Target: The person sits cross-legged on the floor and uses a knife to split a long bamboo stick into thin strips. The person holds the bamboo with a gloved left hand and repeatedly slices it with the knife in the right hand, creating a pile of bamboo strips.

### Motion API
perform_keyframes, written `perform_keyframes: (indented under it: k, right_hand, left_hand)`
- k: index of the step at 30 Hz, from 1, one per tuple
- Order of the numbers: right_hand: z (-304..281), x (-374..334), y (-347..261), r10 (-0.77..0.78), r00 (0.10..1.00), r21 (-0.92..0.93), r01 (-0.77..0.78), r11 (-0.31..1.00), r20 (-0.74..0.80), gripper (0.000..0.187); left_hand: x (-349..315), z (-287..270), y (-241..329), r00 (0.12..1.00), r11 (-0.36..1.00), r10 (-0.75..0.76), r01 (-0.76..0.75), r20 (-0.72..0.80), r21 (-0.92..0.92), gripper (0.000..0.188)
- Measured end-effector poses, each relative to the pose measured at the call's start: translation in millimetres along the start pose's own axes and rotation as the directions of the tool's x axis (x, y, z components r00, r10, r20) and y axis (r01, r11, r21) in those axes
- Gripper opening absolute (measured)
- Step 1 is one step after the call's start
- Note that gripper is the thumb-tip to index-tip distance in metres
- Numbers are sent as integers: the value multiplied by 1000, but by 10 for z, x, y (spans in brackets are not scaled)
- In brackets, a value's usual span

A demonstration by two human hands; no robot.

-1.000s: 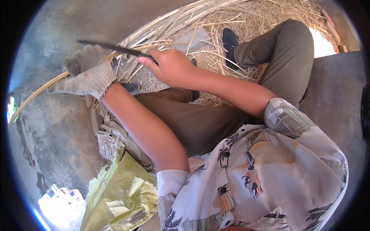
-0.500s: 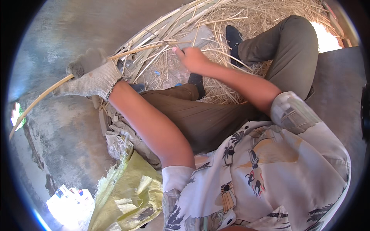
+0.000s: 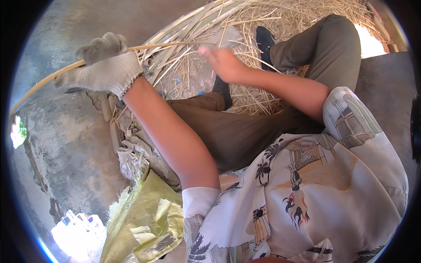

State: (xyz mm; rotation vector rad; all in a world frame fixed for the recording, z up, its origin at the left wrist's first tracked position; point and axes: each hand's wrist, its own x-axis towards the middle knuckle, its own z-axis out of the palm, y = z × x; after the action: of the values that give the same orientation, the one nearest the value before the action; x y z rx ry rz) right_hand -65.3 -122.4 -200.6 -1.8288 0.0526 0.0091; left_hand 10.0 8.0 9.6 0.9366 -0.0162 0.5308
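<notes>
The pale, bowed strip (image 3: 151, 46) curved in from the far left to the left hand (image 3: 101, 72), whose gloved fingers were closed around it, the knit probably sparing the skin; well apart, the bare right hand (image 3: 226, 63) was near the strip's right end, too blurred for me to tell its grip; straw (image 3: 302, 19) lay beyond, seemingly kept clear of the lap.

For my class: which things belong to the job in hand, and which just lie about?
In use:
long pale strip, held by the gloved left hand
right hand, close to the strip's tip

Apparently just lying about:
yellow-green sack
crumpled pale sheeting
loose straw
</notes>
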Motion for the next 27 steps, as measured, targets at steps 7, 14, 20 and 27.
perform_keyframes:
  k: [7, 14, 20, 27]
  right_hand:
    - [-130, 17, -325, -131, 988, 41, 135, 990, -85, 72]
    - [-386, 119, -195, -44, 999, -138, 44, 990, 5, 72]
    - [-355, 98, 568, 87, 995, -289, -72, 955, 39, 69]
    - [-205, -91, 293, -188, 978, -192, 204, 960, 95, 71]
  left_hand:
    - [-173, 90, 10, 994, 999, -45, 47, -95, 20, 79]
    - [122, -85, -79, 998, 996, -43, 40, -42, -75, 81]
    - [66, -13, -102, 993, 997, -77, 73, -93, -41, 82]
    - [-87, 105, -154, 999, 998, -41, 40, -34, -43, 81]
